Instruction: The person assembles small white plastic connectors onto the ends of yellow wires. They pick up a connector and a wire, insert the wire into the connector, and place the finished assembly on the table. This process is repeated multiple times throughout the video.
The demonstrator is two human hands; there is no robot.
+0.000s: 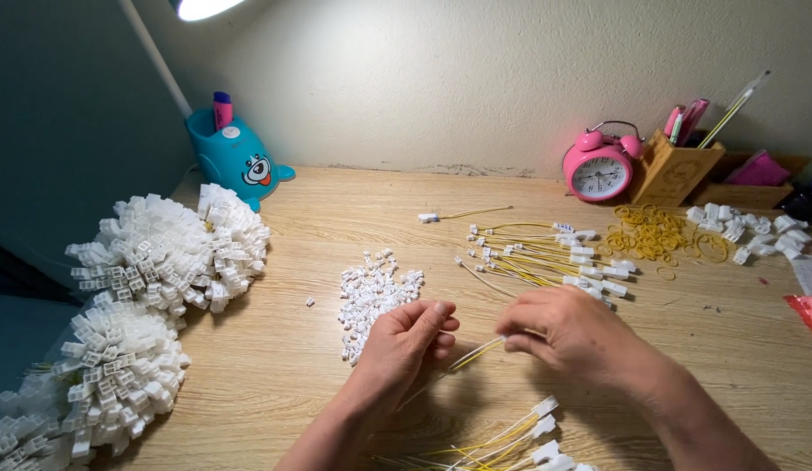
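Fitting small white plugs onto yellow wires, part way through

Nearest, finished wires (511,440) lie with plugs on. The left hand (406,344) and right hand (567,336), both closed, pinch one yellow wire (476,351) between them over the table (275,375). Beyond, loose plugs (371,296) and more wires (545,257) wait; big finished bundles (166,253) sit left.

Wooden desk (275,384); cream wall (441,78) — lamp (201,7) lit overhead.
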